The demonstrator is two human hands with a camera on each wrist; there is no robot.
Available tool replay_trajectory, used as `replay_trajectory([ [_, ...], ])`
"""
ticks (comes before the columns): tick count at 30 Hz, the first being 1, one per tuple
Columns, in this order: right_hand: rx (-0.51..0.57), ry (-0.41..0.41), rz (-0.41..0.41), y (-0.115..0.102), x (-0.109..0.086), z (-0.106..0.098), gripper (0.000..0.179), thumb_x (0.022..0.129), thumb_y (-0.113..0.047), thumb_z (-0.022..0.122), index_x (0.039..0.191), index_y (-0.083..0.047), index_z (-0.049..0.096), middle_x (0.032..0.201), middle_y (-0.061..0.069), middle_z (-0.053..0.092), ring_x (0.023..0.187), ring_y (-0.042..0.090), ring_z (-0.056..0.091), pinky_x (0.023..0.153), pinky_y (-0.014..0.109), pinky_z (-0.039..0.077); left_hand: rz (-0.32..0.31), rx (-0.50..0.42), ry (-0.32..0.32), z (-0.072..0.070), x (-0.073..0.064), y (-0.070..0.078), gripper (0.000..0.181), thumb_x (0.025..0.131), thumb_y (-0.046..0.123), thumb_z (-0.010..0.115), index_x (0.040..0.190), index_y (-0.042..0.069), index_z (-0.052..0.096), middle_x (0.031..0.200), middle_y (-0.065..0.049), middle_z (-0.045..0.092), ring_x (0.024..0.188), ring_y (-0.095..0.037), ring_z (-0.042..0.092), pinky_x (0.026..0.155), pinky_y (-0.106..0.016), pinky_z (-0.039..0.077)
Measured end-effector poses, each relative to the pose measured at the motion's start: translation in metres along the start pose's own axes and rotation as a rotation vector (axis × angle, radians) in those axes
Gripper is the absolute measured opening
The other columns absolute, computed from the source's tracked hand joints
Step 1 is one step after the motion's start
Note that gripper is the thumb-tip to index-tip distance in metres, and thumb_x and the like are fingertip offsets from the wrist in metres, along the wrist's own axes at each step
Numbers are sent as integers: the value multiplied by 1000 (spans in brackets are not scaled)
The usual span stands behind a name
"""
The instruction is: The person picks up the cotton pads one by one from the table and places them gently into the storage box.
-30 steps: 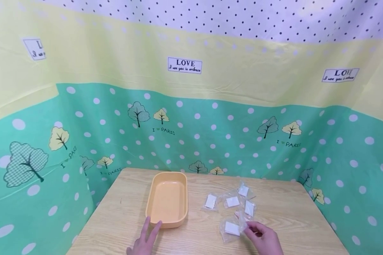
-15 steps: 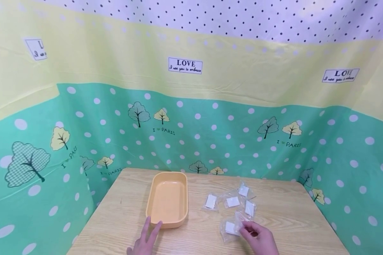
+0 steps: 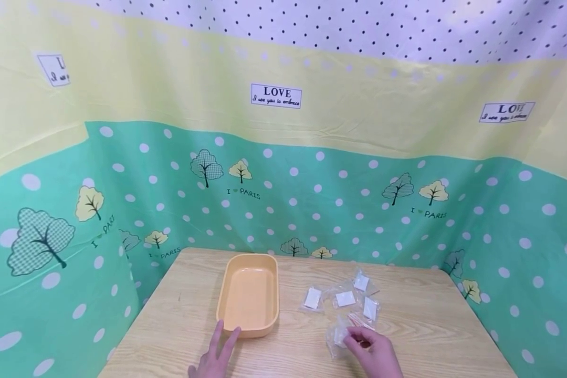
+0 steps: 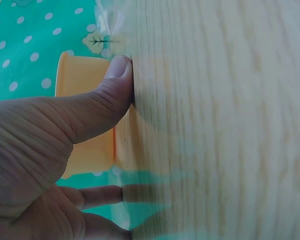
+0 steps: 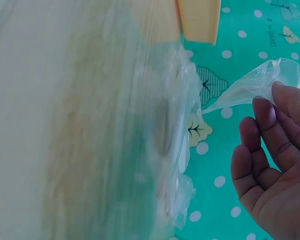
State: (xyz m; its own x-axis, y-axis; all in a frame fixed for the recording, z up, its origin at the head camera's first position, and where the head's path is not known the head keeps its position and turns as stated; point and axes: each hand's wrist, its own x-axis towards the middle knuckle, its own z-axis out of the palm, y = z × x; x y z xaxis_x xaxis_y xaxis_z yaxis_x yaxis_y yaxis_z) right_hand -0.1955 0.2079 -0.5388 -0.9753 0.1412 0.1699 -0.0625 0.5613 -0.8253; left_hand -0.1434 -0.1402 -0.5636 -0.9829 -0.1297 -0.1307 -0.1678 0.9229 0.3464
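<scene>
In the head view my left hand (image 3: 211, 359) lies by the near end of an orange plastic tray (image 3: 260, 332), two straight fingers reaching its rim. Its thumb (image 4: 102, 107) is extended in the left wrist view. To the right, my right hand (image 3: 375, 353) pinches the edge of a clear plastic bag (image 3: 334, 342) between thumb and index finger. The right wrist view shows the film (image 5: 265, 82) drawn up off the table to the fingertips. A white rectangle inside the bag is partly hidden by folded film. Beside the fingers, red lines (image 3: 359, 320) show on clear film.
Behind my right hand lie several more clear bags, each with a white rectangle, such as the left bag (image 3: 312, 298), the middle bag (image 3: 345, 299) and the rear bag (image 3: 361, 283). All rest on a wooden table (image 3: 434, 325). A patterned curtain (image 3: 274, 210) surrounds the table.
My right hand has moved left, drawing the pinched film across the near bag's white rectangle. The red lines are more exposed. The left hand and tray have stayed put.
</scene>
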Motion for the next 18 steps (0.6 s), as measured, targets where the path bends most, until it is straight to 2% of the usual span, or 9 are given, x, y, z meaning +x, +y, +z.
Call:
replay_trajectory([
  [3, -19, -18, 2, -5, 3, 3, 10, 83, -20, 78, 92, -25, 76, 79, -15, 71, 73, -2, 58, 68, 17, 51, 44, -20, 14, 2, 6, -2, 140, 29, 104, 51, 153, 53, 13, 169, -2, -8, 127, -51, 48, 88, -93, 19],
  [6, -42, -43, 0, -11, 8, 7, 9, 85, -23, 78, 93, -27, 75, 78, -16, 69, 74, -1, 59, 69, 17, 51, 123, -48, 57, 4, 13, -7, 133, 39, 100, 55, 155, 48, 14, 168, -5, -8, 121, -49, 54, 84, -94, 23],
  [8, -47, -60, -4, -14, 10, 9, 9, 85, -25, 77, 93, -27, 75, 78, -16, 69, 75, -1, 59, 70, 17, 52, 127, -51, 67, 6, 14, -10, 133, 39, 100, 57, 154, 51, 12, 168, -1, -13, 120, -46, 55, 84, -94, 24],
  [10, -54, -79, -6, -19, 13, 12, 10, 86, -29, 77, 95, -27, 75, 79, -16, 69, 76, -1, 59, 70, 17, 52, 162, -48, 99, 8, 16, -14, 130, 43, 98, 58, 155, 48, 14, 168, -3, -10, 114, -45, 59, 81, -93, 28],
  [13, -53, -97, -5, -24, 16, 15, 12, 85, -33, 76, 95, -28, 75, 80, -16, 69, 78, 0, 60, 71, 17, 52, 181, -42, 129, 10, 19, -16, 130, 44, 97, 60, 155, 47, 15, 168, -2, -6, 108, -40, 62, 80, -92, 31],
  [15, -54, -107, -33, -26, 19, 18, 13, 86, -35, 75, 96, -28, 75, 82, -16, 70, 79, -1, 60, 71, 17, 52, 220, -36, 161, 12, 21, -18, 125, 50, 94, 60, 156, 42, 17, 167, -6, -1, 102, -38, 64, 78, -90, 35],
  [18, -43, -116, -95, -30, 23, 23, 12, 86, -36, 75, 96, -29, 75, 83, -17, 70, 80, -1, 60, 71, 17, 52, 230, -36, 171, 14, 23, -20, 126, 50, 93, 61, 156, 41, 18, 167, -7, 1, 101, -36, 64, 78, -89, 36],
])
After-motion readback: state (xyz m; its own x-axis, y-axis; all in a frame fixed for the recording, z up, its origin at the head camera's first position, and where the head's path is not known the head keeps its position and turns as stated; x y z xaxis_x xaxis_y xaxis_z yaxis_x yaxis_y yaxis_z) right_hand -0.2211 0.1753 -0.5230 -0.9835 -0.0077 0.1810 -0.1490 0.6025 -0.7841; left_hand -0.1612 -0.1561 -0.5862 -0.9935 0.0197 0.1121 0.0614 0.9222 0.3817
